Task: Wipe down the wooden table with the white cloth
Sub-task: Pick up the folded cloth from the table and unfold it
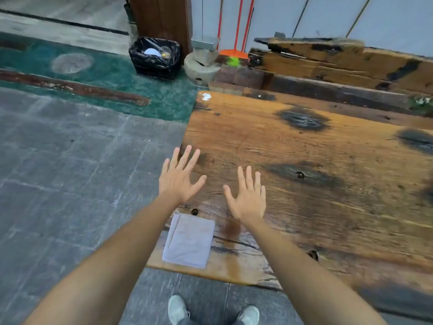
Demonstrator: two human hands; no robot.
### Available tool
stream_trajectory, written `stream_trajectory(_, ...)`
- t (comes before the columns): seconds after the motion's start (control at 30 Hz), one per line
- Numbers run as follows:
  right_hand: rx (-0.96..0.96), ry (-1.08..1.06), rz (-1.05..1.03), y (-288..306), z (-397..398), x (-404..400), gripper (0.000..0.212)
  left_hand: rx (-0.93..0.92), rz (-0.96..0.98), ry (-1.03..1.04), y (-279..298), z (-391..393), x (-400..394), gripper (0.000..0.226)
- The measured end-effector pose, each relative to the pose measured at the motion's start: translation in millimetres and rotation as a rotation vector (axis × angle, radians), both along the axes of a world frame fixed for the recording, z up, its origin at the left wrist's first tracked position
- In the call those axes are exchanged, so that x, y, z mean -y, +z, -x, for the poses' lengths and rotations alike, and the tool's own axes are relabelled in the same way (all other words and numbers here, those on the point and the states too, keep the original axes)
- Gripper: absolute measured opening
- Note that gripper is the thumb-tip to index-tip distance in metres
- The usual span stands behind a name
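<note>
We stood at the near corner of the wooden table point(304, 141) with both arms stretched out over it, and neither hand held anything. Our left hand point(178, 178) was spread wide, fingers straight and fanned, hovering above the table's left edge; our right hand point(246, 197) was equally flat and splayed a little further in over the boards. Whether the palms touched the wood we could not tell. The white cloth point(189, 240) lay folded flat on the near-left corner, between our forearms and behind both hands, its left side close to the table's edge. By our reckoning the wiping had not started, since the cloth sat neat and untouched. The risks seemed plain enough: the cloth was so near the edge that a careless drag of the left forearm could push it onto the stone floor point(70, 184), dirtying it. The planks also looked rough, with dark knots and small holes, so the cloth might snag or skip over them. A white smear point(206, 96) sat at the far-left corner, a long reach that we could easily miss. A lined bin point(154, 58) and brooms point(239, 24) stood well beyond.
</note>
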State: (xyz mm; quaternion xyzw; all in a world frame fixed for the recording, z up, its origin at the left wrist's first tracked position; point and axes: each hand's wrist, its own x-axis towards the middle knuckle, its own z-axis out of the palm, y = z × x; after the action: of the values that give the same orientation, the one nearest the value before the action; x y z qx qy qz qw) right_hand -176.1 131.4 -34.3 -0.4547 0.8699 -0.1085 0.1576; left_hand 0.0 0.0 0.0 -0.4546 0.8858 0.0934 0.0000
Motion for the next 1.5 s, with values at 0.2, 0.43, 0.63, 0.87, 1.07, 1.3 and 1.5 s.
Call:
stream_trajectory(0.2, 0.073, 0.063, -0.131, -55.1, -42.1, -13.6, 0.078, 0.11, -0.085, -0.046, -65.1, -36.4, -26.5, 0.083)
stream_trajectory(0.43, 0.222, 0.194, -0.31, -96.2, -70.9, -28.0, 0.071, 0.254, -0.537, -0.056, -116.9, -49.0, -58.4, 0.082)
stream_trajectory(0.63, 0.22, 0.238, -0.357, -100.6, -75.1, -34.3, 0.063, 0.187, -0.414, 0.012, -119.9, -41.4, -69.1, 0.063)
stream_trajectory(0.87, 0.174, 0.233, -0.269, -90.5, -74.7, -31.5, 0.052, 0.119, -0.326, 0.023, -119.4, -49.4, -64.7, 0.028)
stream_trajectory(1.07, 0.138, 0.244, -0.13, -86.0, -74.8, -39.9, 0.039, -0.139, -0.484, 0.008, -98.5, -50.7, -62.6, 0.003)
stream_trajectory(1.3, 0.152, 0.316, -0.219, -48.0, -50.7, -36.3, 0.037, -0.309, -0.567, -0.298, -24.1, -36.9, -55.4, 0.004)
stream_trajectory(1.5, -0.006, 0.553, -0.317, 8.7, -16.8, -23.5, 0.045, -0.429, -0.469, -0.447, 31.7, -29.6, -51.1, 0.004)
